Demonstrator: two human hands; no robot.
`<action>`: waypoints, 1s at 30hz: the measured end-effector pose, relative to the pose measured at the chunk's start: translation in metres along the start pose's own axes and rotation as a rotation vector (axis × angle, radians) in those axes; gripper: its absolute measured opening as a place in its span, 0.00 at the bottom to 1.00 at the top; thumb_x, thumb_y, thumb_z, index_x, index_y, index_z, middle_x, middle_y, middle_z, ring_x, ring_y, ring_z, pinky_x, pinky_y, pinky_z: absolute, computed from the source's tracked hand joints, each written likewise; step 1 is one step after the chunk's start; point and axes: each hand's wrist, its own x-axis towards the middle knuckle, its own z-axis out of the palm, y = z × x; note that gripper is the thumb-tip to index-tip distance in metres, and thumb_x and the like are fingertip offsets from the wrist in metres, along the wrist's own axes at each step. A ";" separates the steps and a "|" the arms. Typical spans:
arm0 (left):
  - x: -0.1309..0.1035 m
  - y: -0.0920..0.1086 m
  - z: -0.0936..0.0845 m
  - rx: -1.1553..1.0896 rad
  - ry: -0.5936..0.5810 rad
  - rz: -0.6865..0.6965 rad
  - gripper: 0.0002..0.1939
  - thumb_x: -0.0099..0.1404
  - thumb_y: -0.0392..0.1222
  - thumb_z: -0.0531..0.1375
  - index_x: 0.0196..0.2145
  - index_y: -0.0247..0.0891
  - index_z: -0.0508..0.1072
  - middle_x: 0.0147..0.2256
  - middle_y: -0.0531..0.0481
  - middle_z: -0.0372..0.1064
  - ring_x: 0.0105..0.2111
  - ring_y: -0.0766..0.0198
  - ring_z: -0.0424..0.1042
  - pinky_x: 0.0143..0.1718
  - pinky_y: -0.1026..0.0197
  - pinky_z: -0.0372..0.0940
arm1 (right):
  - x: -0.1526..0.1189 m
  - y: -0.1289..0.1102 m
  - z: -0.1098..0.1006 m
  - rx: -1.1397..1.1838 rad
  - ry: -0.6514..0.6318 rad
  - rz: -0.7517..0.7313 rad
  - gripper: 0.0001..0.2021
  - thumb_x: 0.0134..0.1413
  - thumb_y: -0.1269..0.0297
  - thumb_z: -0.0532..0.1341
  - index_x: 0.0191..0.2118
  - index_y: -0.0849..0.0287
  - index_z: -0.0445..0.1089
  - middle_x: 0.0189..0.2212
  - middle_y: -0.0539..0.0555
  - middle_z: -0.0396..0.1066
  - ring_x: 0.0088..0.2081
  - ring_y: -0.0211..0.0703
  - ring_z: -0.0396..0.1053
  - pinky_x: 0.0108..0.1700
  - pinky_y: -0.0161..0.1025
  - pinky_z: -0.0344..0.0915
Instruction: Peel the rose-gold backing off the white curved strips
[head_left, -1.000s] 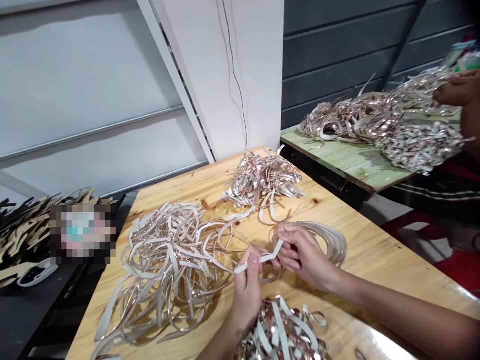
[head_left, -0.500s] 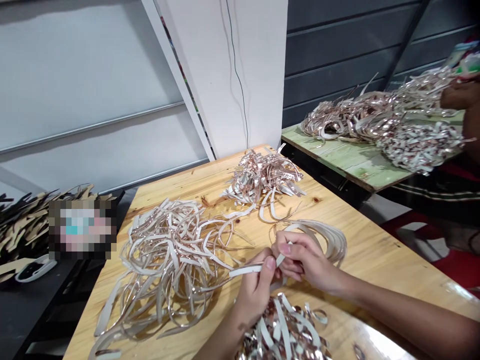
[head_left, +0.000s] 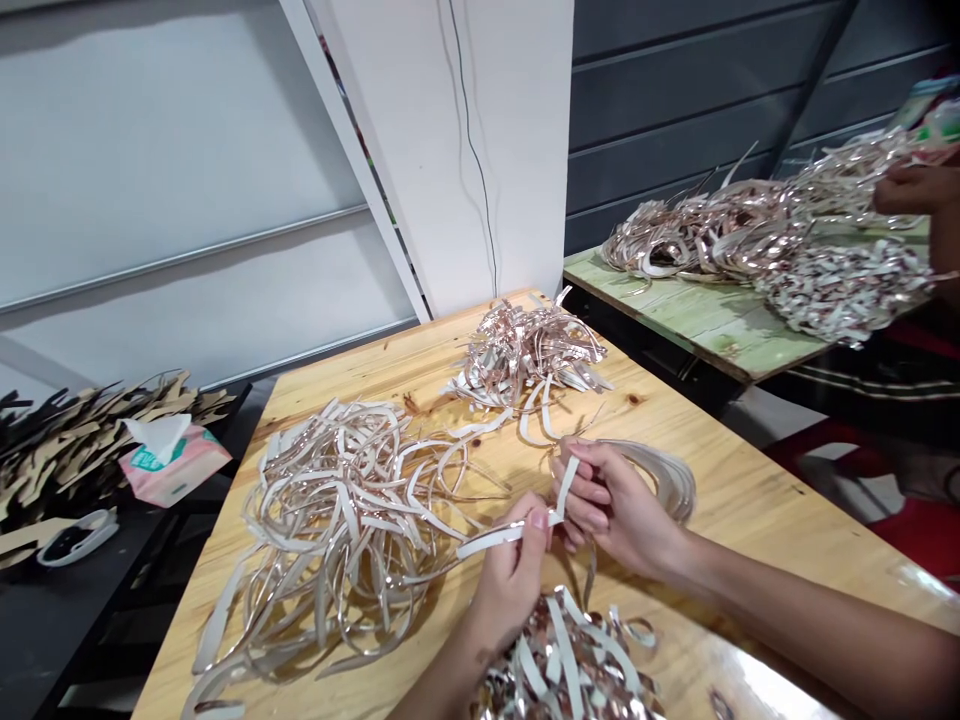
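Observation:
My left hand (head_left: pixel 517 560) pinches a white-backed strip (head_left: pixel 491 541) between thumb and fingers, over the wooden table. The strip's short end stands up from that grip, and my right hand (head_left: pixel 611 500) holds its tip between thumb and forefinger, other fingers curled. To the left lies a large tangle of white and rose-gold strips (head_left: pixel 345 510). Beyond my hands sits a smaller shiny pile (head_left: pixel 525 350). A coil of strips (head_left: pixel 671 480) lies partly hidden behind my right hand. Below my wrists is a heap of short curled pieces (head_left: pixel 570 660).
At the right, a green table (head_left: pixel 720 325) bears more shiny strips, with another person's hand (head_left: pixel 915 190) beside them. A dark table (head_left: pixel 37 620) at the left holds brown strips, a pink tissue box (head_left: pixel 176 465) and a white object (head_left: pixel 77 538). A red stool (head_left: pixel 919 530) stands at the right.
My right hand has opened slightly and its thumb and forefinger have moved up, raising the strip's end, which now shows longer between my hands. My left hand has barely moved.

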 end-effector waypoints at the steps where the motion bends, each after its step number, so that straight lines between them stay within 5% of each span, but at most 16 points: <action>1: 0.000 -0.001 0.000 -0.011 0.011 -0.011 0.23 0.78 0.58 0.47 0.30 0.40 0.62 0.27 0.55 0.56 0.29 0.64 0.58 0.34 0.61 0.58 | 0.001 -0.002 -0.001 0.008 0.004 0.007 0.18 0.66 0.59 0.56 0.23 0.53 0.57 0.14 0.40 0.48 0.14 0.36 0.40 0.16 0.35 0.62; 7: 0.001 -0.007 0.004 -0.138 0.102 -0.088 0.21 0.78 0.55 0.48 0.34 0.39 0.69 0.33 0.48 0.70 0.33 0.60 0.68 0.39 0.59 0.65 | 0.006 -0.014 -0.006 -0.007 0.064 -0.075 0.23 0.63 0.55 0.59 0.19 0.53 0.53 0.13 0.43 0.50 0.16 0.36 0.44 0.18 0.33 0.57; 13: 0.003 -0.011 0.001 -0.106 0.345 -0.070 0.22 0.76 0.59 0.50 0.36 0.40 0.72 0.36 0.46 0.75 0.39 0.57 0.74 0.48 0.56 0.67 | 0.010 -0.016 -0.006 0.007 0.262 -0.242 0.15 0.60 0.57 0.65 0.27 0.55 0.61 0.20 0.43 0.52 0.20 0.35 0.55 0.16 0.30 0.52; 17: 0.000 -0.009 -0.001 -0.123 0.492 -0.062 0.25 0.75 0.63 0.50 0.38 0.40 0.72 0.34 0.47 0.73 0.38 0.56 0.74 0.48 0.54 0.67 | 0.012 -0.015 -0.008 -0.122 0.192 -0.225 0.16 0.64 0.47 0.62 0.35 0.53 0.62 0.24 0.44 0.57 0.22 0.38 0.60 0.17 0.30 0.54; 20: -0.004 -0.006 -0.001 -0.056 0.447 -0.005 0.23 0.76 0.61 0.49 0.42 0.41 0.74 0.34 0.48 0.72 0.36 0.57 0.72 0.44 0.56 0.66 | 0.007 -0.009 -0.011 -0.441 0.151 -0.237 0.16 0.65 0.45 0.61 0.39 0.51 0.62 0.28 0.45 0.62 0.24 0.39 0.62 0.17 0.32 0.53; 25: -0.010 -0.001 -0.002 0.047 0.394 0.070 0.21 0.77 0.59 0.49 0.43 0.42 0.75 0.37 0.46 0.72 0.37 0.55 0.69 0.41 0.56 0.64 | 0.000 0.002 -0.015 -1.122 0.029 -0.269 0.11 0.63 0.57 0.66 0.33 0.56 0.68 0.28 0.48 0.69 0.30 0.41 0.66 0.33 0.37 0.60; 30: -0.010 0.002 -0.004 0.048 0.318 0.147 0.22 0.78 0.57 0.48 0.38 0.42 0.73 0.36 0.46 0.69 0.37 0.55 0.66 0.42 0.55 0.62 | -0.001 -0.001 -0.013 -1.316 -0.035 -0.269 0.10 0.66 0.67 0.59 0.31 0.57 0.69 0.24 0.49 0.71 0.26 0.41 0.66 0.30 0.37 0.57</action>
